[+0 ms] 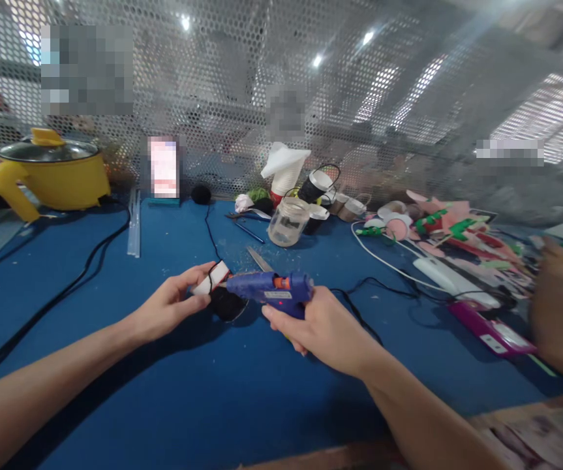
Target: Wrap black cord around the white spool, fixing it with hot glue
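Note:
My right hand [318, 326] grips a blue glue gun [274, 290] with an orange trigger part, its nozzle pointing left. My left hand [176, 301] pinches a small white cup-like piece [211, 279] with a black band, held at the nozzle tip. A black round pom-pom [226, 304] lies on the blue table [115, 281] just under the two. The gun's black cord [359, 307] trails right across the table.
A yellow electric pot [51, 173] stands far left, with glue sticks [134, 225] beside it. A glass jar [288, 222], paper cups [318, 186], scissors [260, 259] and pink-green craft pieces [452, 232] lie behind. Another person's hand [562, 307] is at right.

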Demonstrator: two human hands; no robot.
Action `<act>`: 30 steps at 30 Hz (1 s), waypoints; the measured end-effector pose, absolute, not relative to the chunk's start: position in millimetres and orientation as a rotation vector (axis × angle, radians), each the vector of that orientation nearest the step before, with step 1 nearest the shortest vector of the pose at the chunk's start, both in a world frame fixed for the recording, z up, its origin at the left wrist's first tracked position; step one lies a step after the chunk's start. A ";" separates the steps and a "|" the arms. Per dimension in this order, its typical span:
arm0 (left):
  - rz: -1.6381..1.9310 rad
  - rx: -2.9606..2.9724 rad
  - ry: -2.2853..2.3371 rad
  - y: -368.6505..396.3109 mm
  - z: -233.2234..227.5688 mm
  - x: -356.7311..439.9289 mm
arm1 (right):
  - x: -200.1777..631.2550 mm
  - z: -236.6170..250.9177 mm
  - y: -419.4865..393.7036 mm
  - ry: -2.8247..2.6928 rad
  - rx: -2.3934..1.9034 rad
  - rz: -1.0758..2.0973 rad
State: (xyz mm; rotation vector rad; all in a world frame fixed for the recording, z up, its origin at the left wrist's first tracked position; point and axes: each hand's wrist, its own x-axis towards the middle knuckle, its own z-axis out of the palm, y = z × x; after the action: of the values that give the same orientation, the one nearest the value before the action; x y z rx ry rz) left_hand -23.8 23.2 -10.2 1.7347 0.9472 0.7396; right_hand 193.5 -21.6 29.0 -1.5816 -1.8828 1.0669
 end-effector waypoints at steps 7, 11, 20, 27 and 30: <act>0.753 1.759 0.950 24.1 -14.5 -25.0 | 187.8 29.2 -23.5 -1.936 -1.486 1.013; 0.764 1.771 0.933 24.3 -14.8 -25.3 | 190.9 28.9 -22.4 -1.900 -1.534 1.068; 0.763 1.841 0.909 24.8 -13.8 -25.8 | 202.9 29.6 -8.3 -1.868 -1.516 1.080; 0.778 1.833 0.904 25.3 -16.0 -26.1 | 201.9 27.7 -2.7 -1.863 -1.518 1.072; 0.811 1.813 0.899 25.7 -20.1 -26.6 | 202.1 27.7 -2.3 -1.858 -1.518 1.074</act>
State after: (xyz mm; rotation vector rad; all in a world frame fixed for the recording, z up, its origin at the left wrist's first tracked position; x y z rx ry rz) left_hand -26.6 25.7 -20.1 1.8129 0.8994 0.8114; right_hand 202.1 -2.3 27.7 -1.5180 -1.8584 1.0736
